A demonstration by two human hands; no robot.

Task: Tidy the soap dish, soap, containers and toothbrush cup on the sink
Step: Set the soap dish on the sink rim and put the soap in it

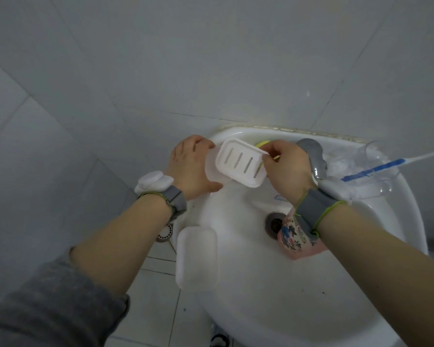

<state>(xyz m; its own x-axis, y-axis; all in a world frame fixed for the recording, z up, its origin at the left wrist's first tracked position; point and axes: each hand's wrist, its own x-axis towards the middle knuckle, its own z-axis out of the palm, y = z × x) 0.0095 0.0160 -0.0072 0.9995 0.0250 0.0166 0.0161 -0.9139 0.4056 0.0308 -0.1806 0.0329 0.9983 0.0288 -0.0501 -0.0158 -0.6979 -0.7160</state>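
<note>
Large pale grey wall tiles (pixel 211 58) fill the dim upper view; lighter floor tiles (pixel 158 284) show below, with what may be a drain (pixel 165 232).

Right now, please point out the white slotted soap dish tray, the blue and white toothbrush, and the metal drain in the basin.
white slotted soap dish tray (pixel 241 162), head view, on its slotted middle.
blue and white toothbrush (pixel 376 169), head view, on the blue handle.
metal drain (pixel 273 222), head view, on its ring.

The white slotted soap dish tray (pixel 241 162) looked like smooth matt plastic. The rounded white sink (pixel 273 284) was glossy ceramic, its tap (pixel 313 156) dull grey metal. The clear toothbrush cup (pixel 371 169) appeared transparent plastic.
</note>
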